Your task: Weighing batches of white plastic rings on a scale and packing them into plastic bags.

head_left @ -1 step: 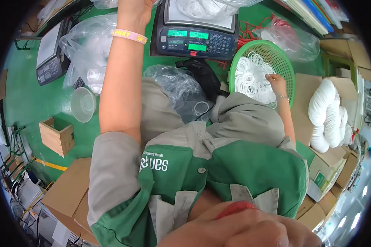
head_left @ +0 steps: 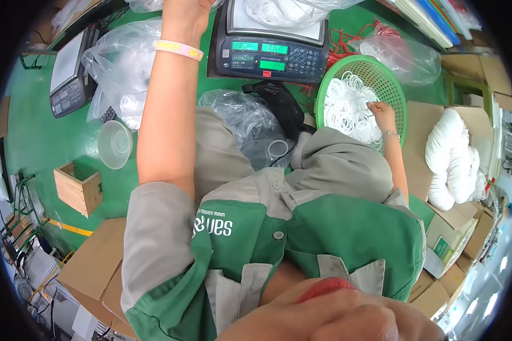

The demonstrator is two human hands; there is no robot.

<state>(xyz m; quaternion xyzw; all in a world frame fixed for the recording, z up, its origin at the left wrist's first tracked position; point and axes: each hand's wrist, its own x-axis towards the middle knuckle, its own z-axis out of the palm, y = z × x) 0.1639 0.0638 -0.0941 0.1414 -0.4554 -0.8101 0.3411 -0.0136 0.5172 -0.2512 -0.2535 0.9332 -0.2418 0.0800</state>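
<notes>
Currently I log right hand (head_left: 383,115) in green basket (head_left: 393,85), fingers pinching white rings (head_left: 347,108); left hand (head_left: 185,17) farther, grip unreadable.

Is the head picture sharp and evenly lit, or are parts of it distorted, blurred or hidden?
Head view: strong fisheye bending toward a black rim; light even and shadows soft; the green basket and the scale are sharp; the plastic bags show glare; the left hand is cut by the top edge; the right hand is clear.
</notes>
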